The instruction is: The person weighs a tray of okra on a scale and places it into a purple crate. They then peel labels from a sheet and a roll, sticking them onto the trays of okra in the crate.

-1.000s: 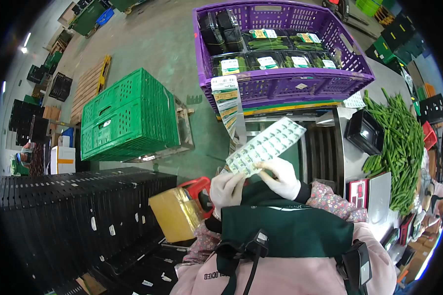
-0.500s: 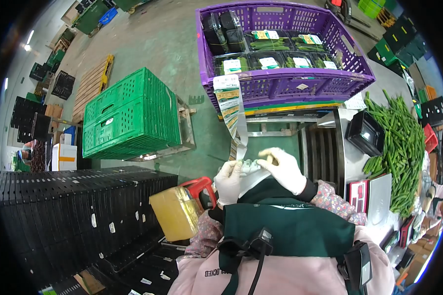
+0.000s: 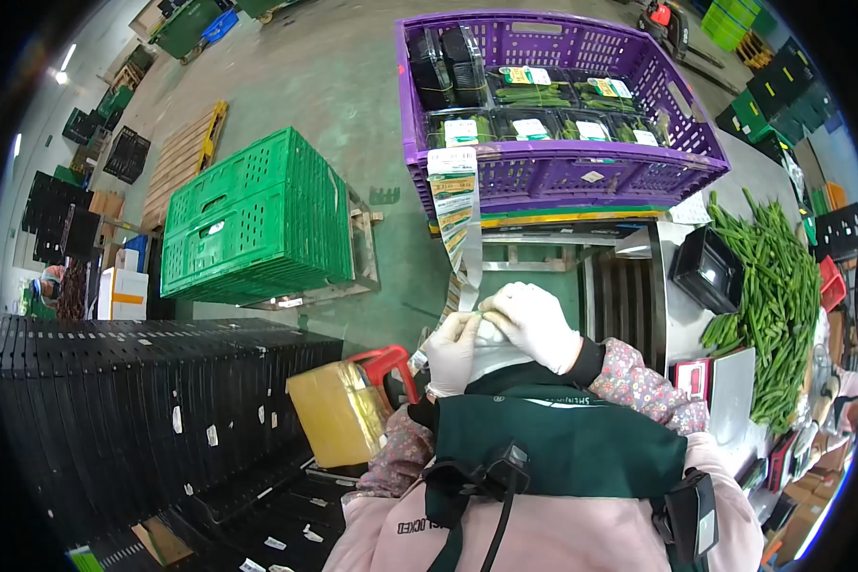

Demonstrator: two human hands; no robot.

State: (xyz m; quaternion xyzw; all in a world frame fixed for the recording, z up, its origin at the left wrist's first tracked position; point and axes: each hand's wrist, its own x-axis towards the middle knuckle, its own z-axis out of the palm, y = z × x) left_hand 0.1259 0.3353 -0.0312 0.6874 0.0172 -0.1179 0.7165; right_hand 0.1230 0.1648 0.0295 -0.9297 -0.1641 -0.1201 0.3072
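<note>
A label strip [image 3: 455,195] partly hides the purple crate [image 3: 562,178], with green crates [image 3: 248,224] leftward; nearer, left hand [image 3: 451,357] and right hand [image 3: 536,327] pinch narrowly, contents unclear.

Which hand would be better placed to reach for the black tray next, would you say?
Probably the right hand: it is on the same side as the black tray, while the left hand is farther away.

Shows green crates [image 3: 248,229] stacked near a wooden pallet [image 3: 183,160], and at lower left, black crates [image 3: 114,410] beside a yellow box [image 3: 334,415] and red plastic object [image 3: 388,358].
</note>
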